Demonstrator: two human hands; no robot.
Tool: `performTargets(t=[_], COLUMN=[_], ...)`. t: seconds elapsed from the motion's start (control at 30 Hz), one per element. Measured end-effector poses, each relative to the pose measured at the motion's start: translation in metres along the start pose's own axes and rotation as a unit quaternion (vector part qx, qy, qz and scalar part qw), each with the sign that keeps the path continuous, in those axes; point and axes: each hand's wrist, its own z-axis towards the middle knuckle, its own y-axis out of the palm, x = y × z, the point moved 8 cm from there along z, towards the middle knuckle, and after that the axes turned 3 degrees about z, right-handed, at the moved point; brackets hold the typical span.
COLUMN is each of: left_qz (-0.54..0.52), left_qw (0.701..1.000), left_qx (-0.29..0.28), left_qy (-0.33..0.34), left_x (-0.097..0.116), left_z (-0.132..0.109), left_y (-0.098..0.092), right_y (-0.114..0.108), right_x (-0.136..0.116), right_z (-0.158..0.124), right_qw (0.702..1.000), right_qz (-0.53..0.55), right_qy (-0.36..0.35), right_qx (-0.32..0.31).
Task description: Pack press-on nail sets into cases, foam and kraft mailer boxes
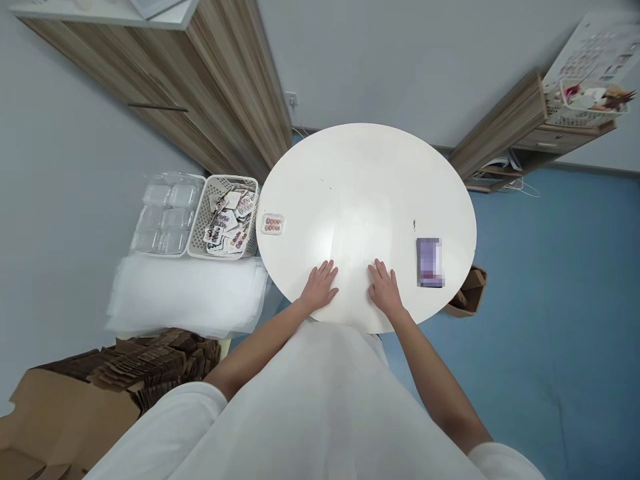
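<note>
My left hand (pixel 320 285) and my right hand (pixel 385 285) lie flat on a round white table (pixel 365 167), fingers stretched out, palms down, holding nothing. Between and under them lies a thin white sheet (pixel 355 247), hard to make out against the tabletop. A small clear pack of pinkish nail tips (pixel 273 224) rests at the table's left edge. A purple rectangular item (pixel 429 261) lies to the right of my right hand.
Left of the table stand a white basket of nail-tip packs (pixel 227 217), a stack of clear plastic trays (pixel 165 213) and white sheets (pixel 185 297). Brown cardboard pieces (pixel 145 363) lie in front. Wooden cabinets (pixel 210 87) stand behind. A small cardboard box (pixel 467 293) sits on the blue floor.
</note>
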Motion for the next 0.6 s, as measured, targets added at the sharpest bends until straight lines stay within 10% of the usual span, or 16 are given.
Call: performTargets(t=[0.4,0.6], left_qz=[-0.198,-0.289], left_qw=[0.938,0.901], left_qx=[0.147,0.139], left_qy=[-0.242,-0.292], left_x=[-0.172,-0.224], left_z=[-0.018,-0.007], left_y=[-0.067,-0.073], right_y=[0.016,0.031], right_x=[-0.109,-0.176], right_z=[0.07,0.116], right_qw=[0.923,0.899], right_qz=[0.37,0.423], right_qy=[0.09,0.077], right_qx=[-0.047,-0.078])
